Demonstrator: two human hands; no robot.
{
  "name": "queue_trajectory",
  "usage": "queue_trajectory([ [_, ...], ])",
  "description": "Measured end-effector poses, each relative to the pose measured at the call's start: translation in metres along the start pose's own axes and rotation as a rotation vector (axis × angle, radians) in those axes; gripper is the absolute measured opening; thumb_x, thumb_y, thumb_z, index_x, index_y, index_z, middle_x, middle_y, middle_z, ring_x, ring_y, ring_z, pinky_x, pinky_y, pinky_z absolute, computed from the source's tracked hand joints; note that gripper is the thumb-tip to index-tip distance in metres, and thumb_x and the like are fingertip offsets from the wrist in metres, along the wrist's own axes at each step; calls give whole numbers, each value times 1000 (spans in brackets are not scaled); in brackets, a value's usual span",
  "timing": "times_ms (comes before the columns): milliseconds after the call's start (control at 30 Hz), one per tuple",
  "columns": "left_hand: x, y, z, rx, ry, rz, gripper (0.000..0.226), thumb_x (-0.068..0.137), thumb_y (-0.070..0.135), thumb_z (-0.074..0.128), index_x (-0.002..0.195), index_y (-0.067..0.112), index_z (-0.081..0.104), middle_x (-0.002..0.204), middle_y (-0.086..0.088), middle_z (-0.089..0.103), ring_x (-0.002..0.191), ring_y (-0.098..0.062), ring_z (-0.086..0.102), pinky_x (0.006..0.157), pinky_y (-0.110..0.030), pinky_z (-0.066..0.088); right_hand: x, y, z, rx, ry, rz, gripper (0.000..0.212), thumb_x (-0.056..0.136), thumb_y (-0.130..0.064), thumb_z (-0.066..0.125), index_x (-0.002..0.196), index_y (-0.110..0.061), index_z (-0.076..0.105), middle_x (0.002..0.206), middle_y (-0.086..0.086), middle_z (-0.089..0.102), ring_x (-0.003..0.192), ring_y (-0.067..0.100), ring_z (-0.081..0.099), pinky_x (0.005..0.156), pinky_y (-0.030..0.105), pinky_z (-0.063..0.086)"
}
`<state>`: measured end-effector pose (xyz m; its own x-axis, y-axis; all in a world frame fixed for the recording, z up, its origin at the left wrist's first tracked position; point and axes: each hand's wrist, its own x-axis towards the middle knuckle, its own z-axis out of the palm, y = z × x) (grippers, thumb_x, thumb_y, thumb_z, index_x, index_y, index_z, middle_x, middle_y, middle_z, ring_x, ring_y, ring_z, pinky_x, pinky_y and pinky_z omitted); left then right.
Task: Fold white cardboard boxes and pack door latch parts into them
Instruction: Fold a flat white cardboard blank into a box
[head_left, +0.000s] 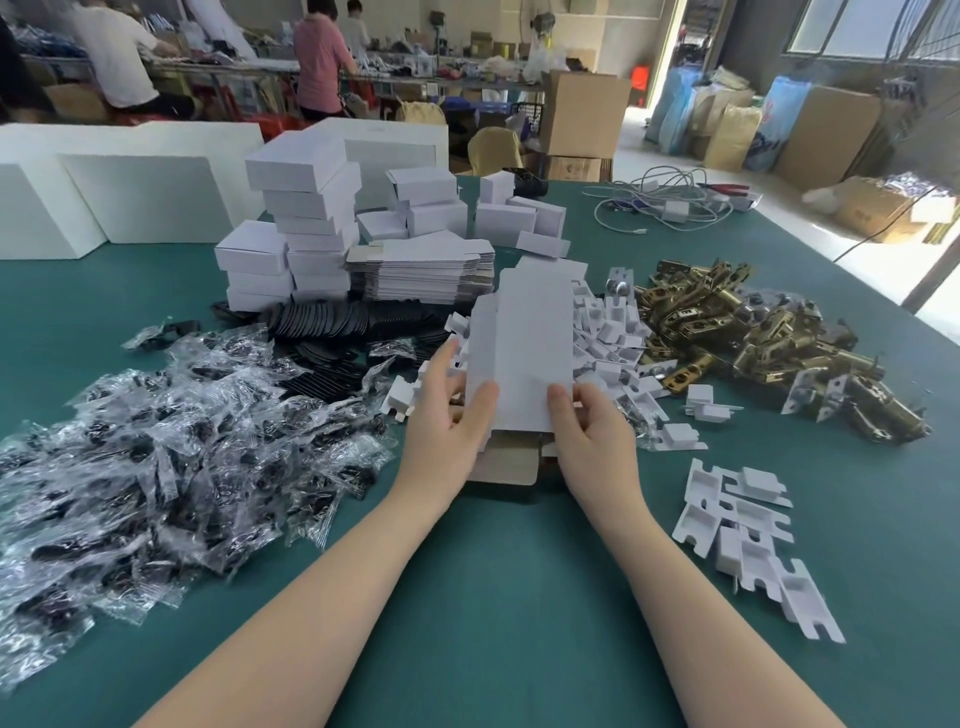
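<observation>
Holding a flat white box blank (524, 343) upright between them, both hands work at the middle of the green table (498, 597). The left hand (452, 421) grips the blank's lower left edge, thumb pressed on the white face and fingers wrapped behind; the right hand (592, 431) pinches the lower right edge the same way, thumb on the front. The blank's bottom flaps, brown on the inside, hang below the hands just above the tabletop. Left of the hands spreads a wide heap of clear plastic bags holding dark parts (171, 447). Behind them lie overlapping black round plates (322, 325), and beyond those a stack of unfolded box blanks (421, 275) beside towers of folded white boxes (306, 223). Right of the held blank sits a pile of small white cardboard inserts (613, 332), and more inserts (748, 545) lie scattered near the right forearm. Farther right is a heap of brass-coloured door latches (753, 338), some touching the insert pile. White cables (665, 200) lie tangled at the table's far edge. Large white panels (119, 192) stand at the far left, and people work at benches in the background.
</observation>
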<state>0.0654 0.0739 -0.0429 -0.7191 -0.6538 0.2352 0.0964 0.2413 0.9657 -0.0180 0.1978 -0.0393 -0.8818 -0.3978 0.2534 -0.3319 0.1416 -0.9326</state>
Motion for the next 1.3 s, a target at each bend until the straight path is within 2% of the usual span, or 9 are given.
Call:
queue_trajectory([
  [133, -3, -4, 1, 164, -182, 21, 91, 73, 36, 84, 149, 32, 34, 144, 11, 48, 126, -10, 52, 103, -27, 46, 1, 1, -2, 30, 84, -16, 16, 101, -34, 52, 87, -31, 61, 69, -23, 63, 62, -2, 58, 56, 15, 45],
  [233, -3, -5, 3, 157, -186, 8, 83, 81, 21, 79, 149, 33, 34, 137, 8, 56, 110, -5, 63, 97, -24, 49, 1, 1, -2, -7, 41, -58, 6, 95, -33, 60, 95, -38, 61, 78, -21, 64, 71, -1, 57, 60, 17, 41],
  [433, -3, -1, 3, 77, -149, 17, 47, 103, 20, 44, 146, 37, 36, 118, 50, 49, 113, 23, 46, 92, 1, 35, -2, 0, 0, -60, -111, -171, 62, 92, -12, 59, 138, -50, 41, 113, -47, 51, 107, -18, 50, 82, -1, 37],
  [567, -4, -2, 3, 73, -179, 28, 49, 105, 20, 40, 149, 38, 29, 116, 60, 39, 116, 18, 47, 95, 0, 34, -2, 4, -1, -78, -95, -123, 69, 90, -9, 59, 146, -43, 37, 141, -25, 44, 115, 6, 56, 94, 23, 46],
  [767, 1, 0, -2, 8, -142, 27, 34, 100, 11, 49, 118, 37, 61, 130, 15, 60, 120, 7, 51, 99, -11, 39, 1, -1, -9, 127, -121, 6, 43, 84, -23, 77, 118, -43, 60, 152, -22, 36, 91, 8, 70, 81, 28, 57],
  [900, 5, 5, -13, -290, -286, -154, 39, 100, 4, 43, 126, 27, 61, 92, 14, 66, 85, -4, 61, 77, -21, 54, 7, 0, -17, 380, -318, 109, 38, 95, -22, 64, 128, -38, 56, 158, -14, 30, 123, 1, 56, 95, 27, 52],
  [1000, 10, 5, -24, -465, -378, -248, 39, 99, 3, 45, 122, 26, 66, 115, -2, 70, 99, -20, 68, 80, -31, 57, 13, 1, -26, 624, -455, 297, 41, 99, -3, 48, 128, -31, 55, 158, -1, 36, 129, 24, 55, 86, 30, 54],
  [1100, 10, 6, -30, -526, -445, -247, 34, 88, 15, 60, 115, 32, 72, 120, 0, 70, 102, -19, 70, 79, -29, 57, 12, 3, -35, 553, -501, 221, 42, 91, -11, 64, 126, -34, 59, 158, -14, 31, 140, 10, 42, 85, 23, 54],
  [1300, 12, -1, -30, -468, -372, -196, 38, 72, 22, 75, 108, 36, 75, 119, 16, 68, 99, -14, 69, 79, -29, 57, 11, 2, -31, 284, -377, 60, 42, 85, -12, 75, 119, -35, 65, 151, -15, 40, 96, -7, 67, 85, 25, 58],
])
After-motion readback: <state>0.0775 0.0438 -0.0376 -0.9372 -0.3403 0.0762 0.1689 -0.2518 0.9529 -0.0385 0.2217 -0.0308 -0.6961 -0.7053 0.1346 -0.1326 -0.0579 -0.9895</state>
